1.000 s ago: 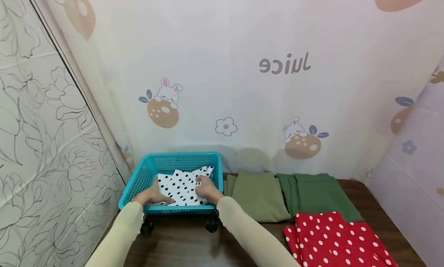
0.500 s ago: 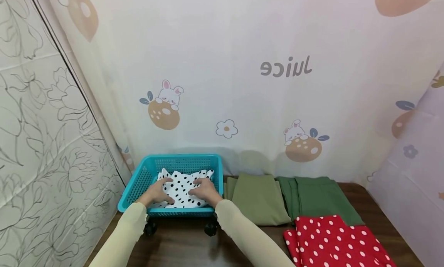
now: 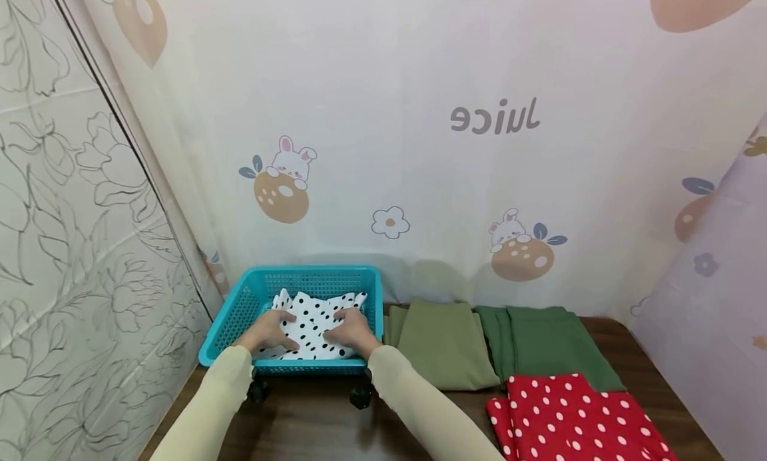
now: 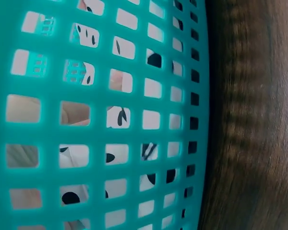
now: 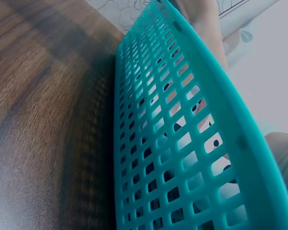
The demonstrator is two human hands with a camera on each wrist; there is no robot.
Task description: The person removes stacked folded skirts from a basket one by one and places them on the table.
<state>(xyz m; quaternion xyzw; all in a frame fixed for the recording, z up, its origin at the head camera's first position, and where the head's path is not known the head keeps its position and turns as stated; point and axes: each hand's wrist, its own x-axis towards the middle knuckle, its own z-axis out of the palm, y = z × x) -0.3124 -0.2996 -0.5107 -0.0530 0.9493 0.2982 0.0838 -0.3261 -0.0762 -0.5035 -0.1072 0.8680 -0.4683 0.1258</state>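
A white cloth with black dots (image 3: 314, 321) lies bunched inside a turquoise plastic basket (image 3: 311, 272). My left hand (image 3: 269, 331) reaches over the front rim and rests on the cloth's left part, thumb and fingers spread apart. On the right part rests my right hand (image 3: 355, 331), its thumb also apart from the fingers. Both hands point inward with dotted cloth between them. In the left wrist view the basket wall (image 4: 96, 134) covers most of the picture, with cloth and bits of skin behind its holes. The right wrist view shows the basket's side (image 5: 182, 120) and rim.
Right of the basket lie a folded olive cloth (image 3: 443, 348) and a folded dark green cloth (image 3: 557, 344). A red cloth with white dots (image 3: 581, 418) lies nearer on the brown wooden table (image 3: 311, 421). A printed curtain (image 3: 395, 148) hangs close behind.
My left hand has shifted from the cloth's left edge onto its top, and the cloth's left corner now stands up behind it. The right hand's thumb has moved away from its fingers.
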